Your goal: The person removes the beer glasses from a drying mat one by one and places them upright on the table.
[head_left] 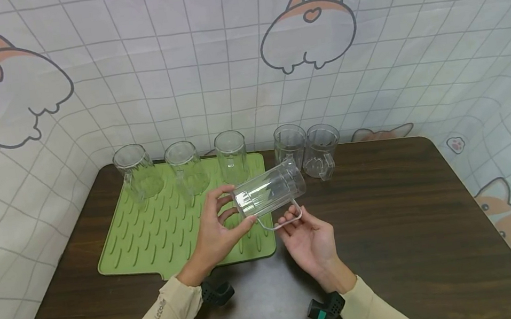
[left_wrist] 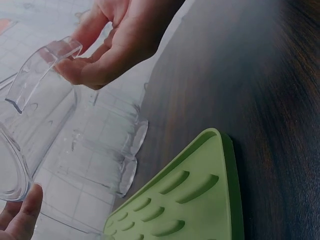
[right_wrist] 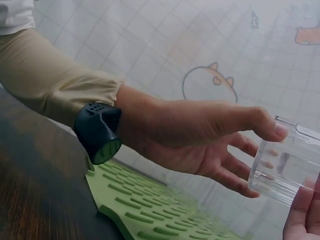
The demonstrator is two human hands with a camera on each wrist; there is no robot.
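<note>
A clear glass mug (head_left: pixel 269 190) is held on its side above the green drying mat's right edge, one end tilted up to the right. My left hand (head_left: pixel 216 232) grips the mug's left end, with the thumb below and fingers spread over the far side. The mug's handle (left_wrist: pixel 35 72) points down toward me. My right hand (head_left: pixel 313 241), palm turned up, pinches that handle between thumb and fingers. In the right wrist view the left hand (right_wrist: pixel 200 140) spans the round end of the mug.
On the green mat (head_left: pixel 150 243) three glass mugs stand along the back, including one at the left corner (head_left: pixel 138 169). Two more glass mugs (head_left: pixel 321 151) stand close together on the dark wooden table (head_left: pixel 405 226), right of the mat. A white patterned cloth (head_left: pixel 225 77) hangs behind.
</note>
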